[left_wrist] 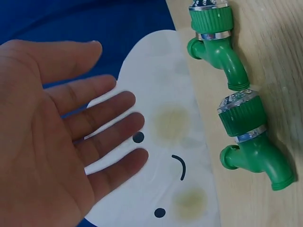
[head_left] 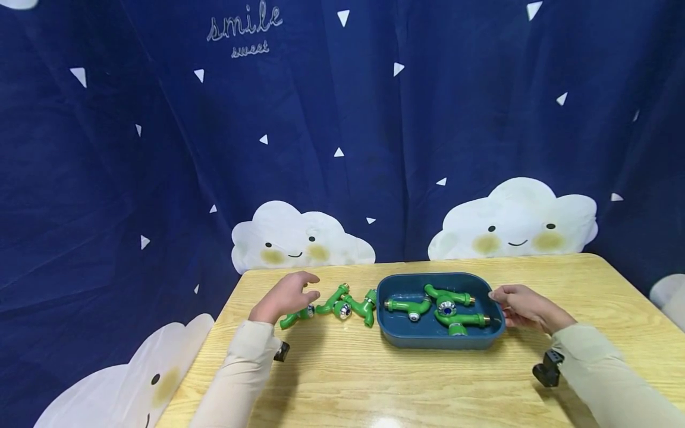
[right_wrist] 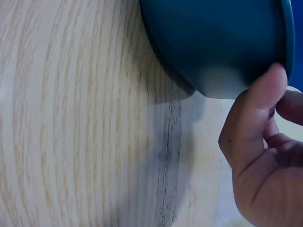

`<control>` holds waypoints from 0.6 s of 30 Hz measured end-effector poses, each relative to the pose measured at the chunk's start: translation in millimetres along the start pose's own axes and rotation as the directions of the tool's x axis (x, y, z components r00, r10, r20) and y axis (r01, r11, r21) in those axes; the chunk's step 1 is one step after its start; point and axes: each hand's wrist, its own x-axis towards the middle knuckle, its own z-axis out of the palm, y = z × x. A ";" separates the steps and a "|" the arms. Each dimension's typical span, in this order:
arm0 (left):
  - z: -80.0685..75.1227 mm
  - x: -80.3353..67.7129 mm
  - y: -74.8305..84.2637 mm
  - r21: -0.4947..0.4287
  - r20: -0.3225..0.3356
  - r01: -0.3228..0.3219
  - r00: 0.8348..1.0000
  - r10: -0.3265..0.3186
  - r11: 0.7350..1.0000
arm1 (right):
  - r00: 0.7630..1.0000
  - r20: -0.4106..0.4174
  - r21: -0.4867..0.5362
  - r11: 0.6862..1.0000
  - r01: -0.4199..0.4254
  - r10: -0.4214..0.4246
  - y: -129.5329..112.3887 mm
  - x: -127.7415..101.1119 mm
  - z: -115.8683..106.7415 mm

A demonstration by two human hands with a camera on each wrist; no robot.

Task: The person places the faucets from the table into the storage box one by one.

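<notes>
My left hand hovers over the left end of a short row of green taps, its fingers spread and holding nothing. One green tap lies partly hidden below that hand; a second tap and a third tap lie to its right. The left wrist view shows two of them, an upper tap and a lower tap, beyond the fingertips. With thumb and fingers, my right hand pinches the right-end rim of a dark blue plastic basin. Three green taps with brass-coloured ends lie inside, including one tap on the left.
The pale wood-grain table carries everything, and its far edge meets a dark blue curtain with white clouds and triangles. In the right wrist view the basin's outer wall stands over the bare wood beside the hand.
</notes>
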 end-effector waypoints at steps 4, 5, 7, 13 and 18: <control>2.3 -1.2 -2.8 0.068 -0.025 0.071 0.997 -0.070 0.995 | 1.000 -0.002 0.001 1.000 -0.006 0.006 0.7 0.2 0.6; 3.1 -1.7 -4.3 0.086 -0.027 0.094 0.995 -0.092 0.992 | 1.000 -0.001 0.002 1.000 -0.007 0.007 0.7 0.1 1.0; 4.6 -3.3 -8.4 0.102 -0.023 0.135 0.991 -0.133 0.986 | 1.000 0.001 0.003 1.000 -0.006 0.006 0.3 -0.1 1.4; 8.0 -8.3 -20.1 0.112 -0.005 0.231 0.973 -0.232 0.966 | 1.000 0.008 -0.002 1.000 -0.002 0.003 -0.3 0.7 1.6; 7.7 -10.0 -23.0 0.129 -0.015 0.289 0.957 -0.290 0.949 | 1.000 0.007 0.005 1.000 -0.002 0.002 -0.7 0.0 1.9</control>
